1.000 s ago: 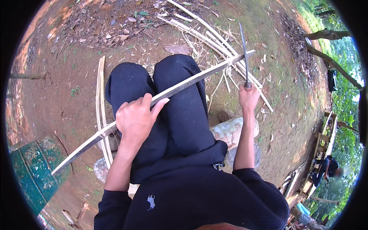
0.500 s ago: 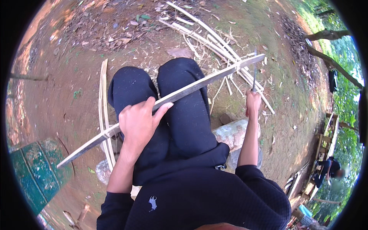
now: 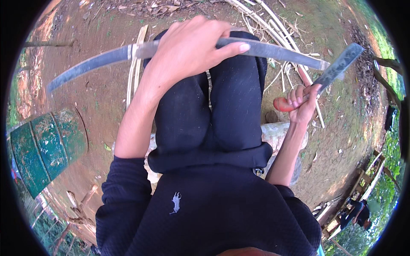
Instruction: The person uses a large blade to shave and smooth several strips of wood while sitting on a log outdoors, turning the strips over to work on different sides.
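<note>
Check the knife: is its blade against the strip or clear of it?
Against it, as far as shows. The knife in the right hand meets the end of the strip, which the left hand grips.

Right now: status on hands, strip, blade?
Left hand gripping bamboo strip across knees. Right hand shut on knife, blade at strip's end. Nothing in between.

One head-worn fisheye camera looks steeply down, close over the seated person's lap (image 3: 213,111).

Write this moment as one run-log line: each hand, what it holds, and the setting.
left hand: grips bamboo strip | right hand: grips knife, blade at strip's end | seated over dirt ground
</note>
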`<move>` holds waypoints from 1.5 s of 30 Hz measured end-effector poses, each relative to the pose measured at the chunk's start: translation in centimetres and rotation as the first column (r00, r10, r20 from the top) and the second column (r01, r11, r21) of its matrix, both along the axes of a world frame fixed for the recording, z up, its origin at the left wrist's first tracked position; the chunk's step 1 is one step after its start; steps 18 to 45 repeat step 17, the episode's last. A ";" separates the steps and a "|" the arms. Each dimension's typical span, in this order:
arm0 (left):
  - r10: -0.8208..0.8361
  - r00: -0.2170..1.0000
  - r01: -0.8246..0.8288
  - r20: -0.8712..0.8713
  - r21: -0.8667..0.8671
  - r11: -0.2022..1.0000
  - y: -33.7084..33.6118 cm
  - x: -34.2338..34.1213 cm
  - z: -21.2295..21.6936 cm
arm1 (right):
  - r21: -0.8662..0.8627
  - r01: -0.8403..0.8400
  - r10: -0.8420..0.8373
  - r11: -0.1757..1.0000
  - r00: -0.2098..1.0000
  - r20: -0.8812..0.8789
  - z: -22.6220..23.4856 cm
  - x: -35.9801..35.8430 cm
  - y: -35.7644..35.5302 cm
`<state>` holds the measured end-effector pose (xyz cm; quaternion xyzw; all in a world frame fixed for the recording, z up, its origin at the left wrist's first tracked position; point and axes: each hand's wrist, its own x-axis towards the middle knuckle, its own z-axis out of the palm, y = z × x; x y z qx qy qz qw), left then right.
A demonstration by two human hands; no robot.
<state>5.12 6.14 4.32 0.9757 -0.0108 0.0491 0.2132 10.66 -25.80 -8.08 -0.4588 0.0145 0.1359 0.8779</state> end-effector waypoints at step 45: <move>-0.227 0.960 0.186 0.165 0.230 0.955 2.9 2.6 -0.3 | -0.325 0.249 -0.261 0.912 0.965 0.009 1.0 4.5 -0.2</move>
